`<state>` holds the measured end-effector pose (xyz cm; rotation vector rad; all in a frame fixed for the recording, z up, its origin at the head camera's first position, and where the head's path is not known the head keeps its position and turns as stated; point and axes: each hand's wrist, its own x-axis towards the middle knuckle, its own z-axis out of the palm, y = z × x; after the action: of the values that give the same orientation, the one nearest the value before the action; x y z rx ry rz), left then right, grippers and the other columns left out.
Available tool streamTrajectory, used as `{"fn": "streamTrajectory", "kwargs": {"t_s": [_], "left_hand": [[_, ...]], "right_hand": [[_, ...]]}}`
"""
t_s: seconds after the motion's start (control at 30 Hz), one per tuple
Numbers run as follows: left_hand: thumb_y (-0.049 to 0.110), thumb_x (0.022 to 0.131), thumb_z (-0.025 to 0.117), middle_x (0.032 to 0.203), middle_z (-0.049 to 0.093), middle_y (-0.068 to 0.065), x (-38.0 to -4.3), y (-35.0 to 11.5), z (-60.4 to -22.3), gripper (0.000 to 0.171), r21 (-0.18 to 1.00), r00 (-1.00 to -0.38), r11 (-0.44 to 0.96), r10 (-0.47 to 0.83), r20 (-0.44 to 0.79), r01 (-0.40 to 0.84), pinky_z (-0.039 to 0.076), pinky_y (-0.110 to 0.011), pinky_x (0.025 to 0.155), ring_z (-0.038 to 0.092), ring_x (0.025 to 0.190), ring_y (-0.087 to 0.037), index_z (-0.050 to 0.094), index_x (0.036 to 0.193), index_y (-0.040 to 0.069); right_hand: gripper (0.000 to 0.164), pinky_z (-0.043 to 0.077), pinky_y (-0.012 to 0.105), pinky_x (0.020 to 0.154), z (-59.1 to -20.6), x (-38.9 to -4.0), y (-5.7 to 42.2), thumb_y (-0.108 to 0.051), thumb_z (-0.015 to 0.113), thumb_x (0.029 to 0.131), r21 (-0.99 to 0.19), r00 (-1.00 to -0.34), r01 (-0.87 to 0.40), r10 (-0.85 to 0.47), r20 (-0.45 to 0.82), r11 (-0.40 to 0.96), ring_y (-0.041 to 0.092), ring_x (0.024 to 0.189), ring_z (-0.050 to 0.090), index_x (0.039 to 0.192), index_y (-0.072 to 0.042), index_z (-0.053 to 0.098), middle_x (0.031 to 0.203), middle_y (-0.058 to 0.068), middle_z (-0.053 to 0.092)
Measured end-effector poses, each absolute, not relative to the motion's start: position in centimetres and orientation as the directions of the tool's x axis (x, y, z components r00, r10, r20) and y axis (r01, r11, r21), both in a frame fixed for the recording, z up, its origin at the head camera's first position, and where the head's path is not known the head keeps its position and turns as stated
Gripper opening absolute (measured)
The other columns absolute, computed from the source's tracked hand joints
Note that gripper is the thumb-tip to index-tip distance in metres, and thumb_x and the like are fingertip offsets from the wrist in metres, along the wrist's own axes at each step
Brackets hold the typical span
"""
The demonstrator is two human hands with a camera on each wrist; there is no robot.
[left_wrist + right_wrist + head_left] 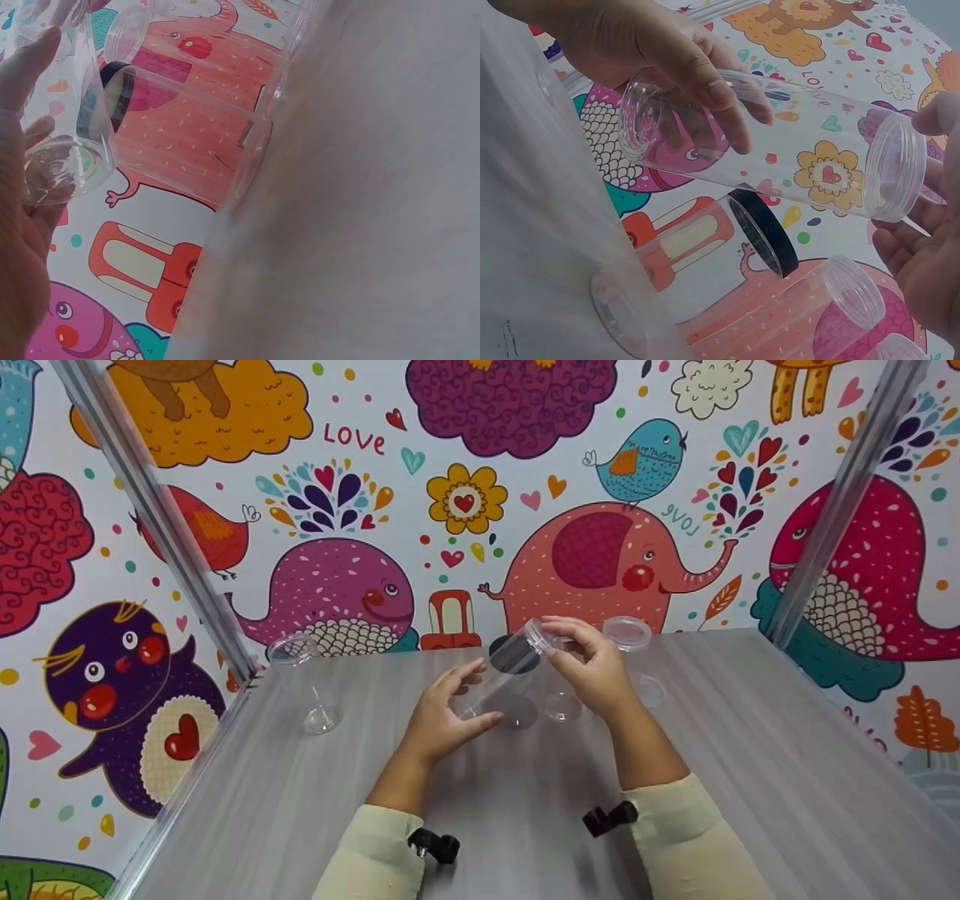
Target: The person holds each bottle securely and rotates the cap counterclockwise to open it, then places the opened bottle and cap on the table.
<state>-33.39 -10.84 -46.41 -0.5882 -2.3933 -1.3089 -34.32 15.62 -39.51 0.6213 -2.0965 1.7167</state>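
A clear plastic jar [501, 664] is held tilted above the table, its rim end up and to the right. My left hand [439, 716] holds it near the base, thumb on one side and fingers on the other. At the upper end, my right hand [596, 671] grips the clear threaded-looking rim [896, 169]; whether a clear lid sits there I cannot tell. Just behind the held jar stands another clear jar with a black lid [769, 232]. In the left wrist view the held jar's round base [71, 172] shows beside the fingers.
On the grey table [525, 825], one clear jar [321, 720] stands at the left. Two more clear jars stand right of the black-lidded one, the farther with its rim [628, 634] near the back edge. A patterned wall [465, 570] and metal posts [847, 502] border the table.
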Motion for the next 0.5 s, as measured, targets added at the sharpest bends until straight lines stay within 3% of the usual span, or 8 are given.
{"fn": "streamTrajectory", "kwargs": {"t_s": [0.23,0.5], "left_hand": [[0.058,0.079,0.090,0.146,0.066,0.012,-33.56,-10.89,-46.58,0.085,0.705,-0.846,0.477,0.195,0.497,0.524,0.059,-0.043,0.111,0.066,0.131,-0.011,0.057,0.153,0.036],[0.059,0.079,0.090,0.145,0.067,0.012,-33.54,-10.80,-46.51,0.086,0.706,-0.845,0.474,0.200,0.496,0.527,0.059,-0.040,0.110,0.066,0.131,-0.010,0.058,0.153,0.030]], "right_hand": [[0.036,0.057,0.023,0.101,-39.53,-34.24,15.59,-0.008,0.071,0.096,-0.820,-0.838,-0.546,-0.112,0.534,0.169,0.020,0.125,0.063,0.130,-0.016,0.076,0.144,0.003,0.067],[0.036,0.056,0.034,0.099,-39.35,-34.31,15.60,-0.030,0.073,0.099,-0.804,-0.846,-0.525,-0.073,0.527,0.281,0.023,0.121,0.062,0.132,-0.016,0.074,0.137,0.005,0.066]]}}
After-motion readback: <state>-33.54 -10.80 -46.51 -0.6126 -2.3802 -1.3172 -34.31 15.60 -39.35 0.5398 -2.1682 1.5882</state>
